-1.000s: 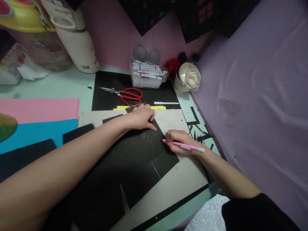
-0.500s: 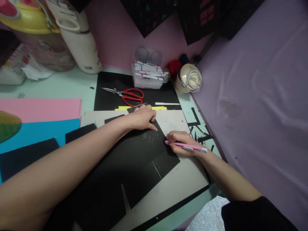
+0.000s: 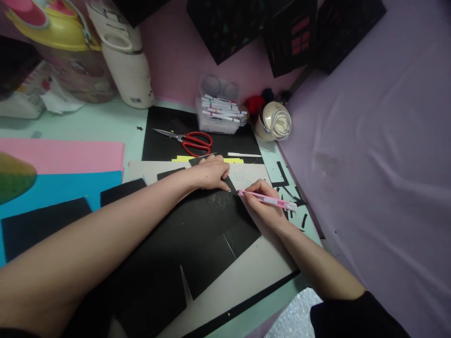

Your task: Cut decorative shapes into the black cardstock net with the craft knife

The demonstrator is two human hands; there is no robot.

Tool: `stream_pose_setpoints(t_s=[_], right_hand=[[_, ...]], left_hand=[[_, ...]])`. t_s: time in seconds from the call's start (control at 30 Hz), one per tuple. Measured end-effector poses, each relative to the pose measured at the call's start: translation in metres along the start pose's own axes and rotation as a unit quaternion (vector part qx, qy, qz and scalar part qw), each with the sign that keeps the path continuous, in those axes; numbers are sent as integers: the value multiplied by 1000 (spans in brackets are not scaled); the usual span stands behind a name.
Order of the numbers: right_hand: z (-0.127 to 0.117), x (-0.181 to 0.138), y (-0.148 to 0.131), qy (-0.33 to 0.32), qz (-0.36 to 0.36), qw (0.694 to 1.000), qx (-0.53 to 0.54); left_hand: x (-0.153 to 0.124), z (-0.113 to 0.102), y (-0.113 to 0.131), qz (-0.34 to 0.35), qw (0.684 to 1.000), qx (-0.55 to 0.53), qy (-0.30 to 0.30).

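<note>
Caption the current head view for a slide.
Right hand holding a slim pink tool, left hand resting on black paper, red-handled scissors lying beyond.

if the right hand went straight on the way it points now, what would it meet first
Probably the left hand, thumb side: the pink tool in the right hand points that way across the black paper, though depth is hard to judge.

right grip (image 3: pixel 267 213) | shifted farther up black sheet's (image 3: pixel 183 244) edge | pink tool (image 3: pixel 273 201) | tip now nearer left grip (image 3: pixel 213 173)
</note>
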State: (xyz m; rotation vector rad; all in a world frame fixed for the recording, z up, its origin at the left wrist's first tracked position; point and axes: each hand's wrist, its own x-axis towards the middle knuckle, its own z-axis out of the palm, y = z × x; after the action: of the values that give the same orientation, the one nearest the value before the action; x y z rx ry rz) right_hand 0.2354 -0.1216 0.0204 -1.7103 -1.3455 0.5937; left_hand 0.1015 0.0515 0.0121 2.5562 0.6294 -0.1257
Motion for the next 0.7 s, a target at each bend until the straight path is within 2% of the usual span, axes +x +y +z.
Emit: stream_pose_setpoints(t_s=[0.13,0.27,0.7], right_hand=[[16,3,-2,25,26,999,-8],[27,1,4,43,2,999,-17],[30,-2,5,57,-8,997,-42]], left_hand=[[-2,-1,1,8,1000,-7,2],[-4,-3,2,4,1000,-9,-2],[-8,-9,10,-10,1000,-5,-10]])
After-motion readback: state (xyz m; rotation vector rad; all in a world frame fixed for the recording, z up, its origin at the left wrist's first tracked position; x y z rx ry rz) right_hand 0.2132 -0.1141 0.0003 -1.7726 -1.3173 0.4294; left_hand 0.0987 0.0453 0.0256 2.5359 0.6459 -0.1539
